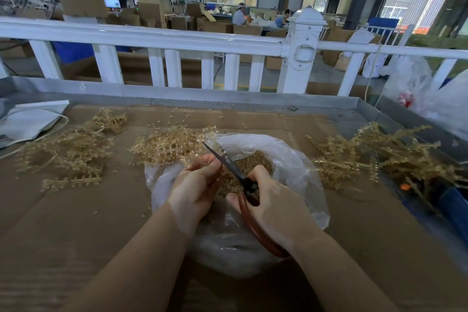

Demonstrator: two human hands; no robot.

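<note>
My right hand (273,200) grips a pair of scissors (229,162) by their brown loop handles, the dark blades pointing up and left. My left hand (195,185) is curled beside the blades over an open clear plastic bag (291,159); what its fingers hold is hidden. The bag holds several small tan plastic pieces (253,162). Tan plastic sprue branches lie in a pile (167,144) just behind the bag.
More tan sprue piles lie at the left (71,149) and right (385,154) on the cardboard-covered table (76,223). A white bag with a cord (30,121) sits far left. A metal rim and a white railing (177,40) bound the far side. White sacks (430,91) stand at the right.
</note>
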